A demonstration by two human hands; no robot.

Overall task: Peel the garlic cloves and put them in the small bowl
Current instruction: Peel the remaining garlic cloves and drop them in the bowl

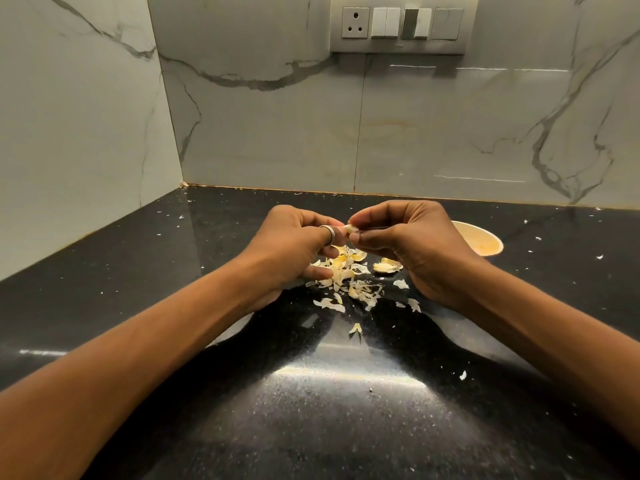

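Both hands meet above the black counter and hold one pale garlic clove (350, 229) between their fingertips. My left hand (294, 247), with a ring on one finger, pinches the clove from the left. My right hand (408, 244) pinches it from the right with thumb and forefinger. A heap of papery garlic skins (346, 275) lies on the counter just below the hands. The small cream bowl (483, 241) stands behind my right hand, partly hidden by it; its contents are not clear.
The black speckled counter (329, 393) runs to marble walls at the back and left, forming a corner. Small skin flakes are scattered across it. A switch panel with a socket (401, 24) sits high on the back wall.
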